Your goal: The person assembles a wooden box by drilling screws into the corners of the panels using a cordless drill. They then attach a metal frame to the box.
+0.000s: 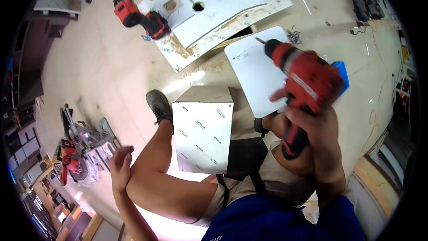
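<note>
My right hand is wrapped round the grip of a red and black cordless drill, raised over my right thigh. A drill bit sticks out of its chuck toward the far left, over a white rounded-corner panel. The drill and hand are somewhat blurred. My left hand rests beside my left knee, its fingers loosely bent and holding nothing that I can see. Between my legs stands a box-like piece with a white printed film on top and a bare brown side.
Stacked white boards with cut holes lie ahead, a second red drill at their left edge. A blue container is partly behind the held drill. At left stands a circular-bladed saw; black tools lie far right.
</note>
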Demonstrator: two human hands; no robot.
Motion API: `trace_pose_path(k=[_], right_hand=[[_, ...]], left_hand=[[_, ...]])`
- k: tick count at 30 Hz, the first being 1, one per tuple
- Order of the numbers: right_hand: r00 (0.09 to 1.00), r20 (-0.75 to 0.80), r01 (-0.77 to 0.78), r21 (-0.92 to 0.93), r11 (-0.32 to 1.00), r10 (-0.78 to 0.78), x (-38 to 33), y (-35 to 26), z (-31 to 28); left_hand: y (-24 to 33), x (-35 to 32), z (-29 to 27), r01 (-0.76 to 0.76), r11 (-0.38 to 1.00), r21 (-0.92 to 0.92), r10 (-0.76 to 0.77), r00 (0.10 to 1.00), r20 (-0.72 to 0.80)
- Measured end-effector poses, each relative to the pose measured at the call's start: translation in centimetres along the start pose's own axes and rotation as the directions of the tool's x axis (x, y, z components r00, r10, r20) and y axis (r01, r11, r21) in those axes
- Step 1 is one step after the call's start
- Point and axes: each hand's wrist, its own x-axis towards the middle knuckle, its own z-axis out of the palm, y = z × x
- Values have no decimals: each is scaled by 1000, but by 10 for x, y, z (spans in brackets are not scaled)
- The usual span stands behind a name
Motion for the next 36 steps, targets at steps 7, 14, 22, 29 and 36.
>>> trace_pose_path(k=[7,14,22,29,36], right_hand=[[995,98,-37,568,822,-23,-6,29,-28],[983,184,-136,700,701,8,-8,35,-74],[988,145,-60,690,721,-56,-8,27,-110],[986,164,-102,733,672,-30,-20,29,-127],[989,119,-32,747,664,-86,-16,33,-125]], left_hand=[[-32,-98,-1,-150,945,290,236,927,-290],[-68,-137,30,-120,877,465,370,786,-495],[-67,-142,49,-210,930,301,360,688,-630],[-105,-204,125,-206,889,-409,43,927,-373],[-146,-287,194,-105,882,-460,-109,903,-415]])
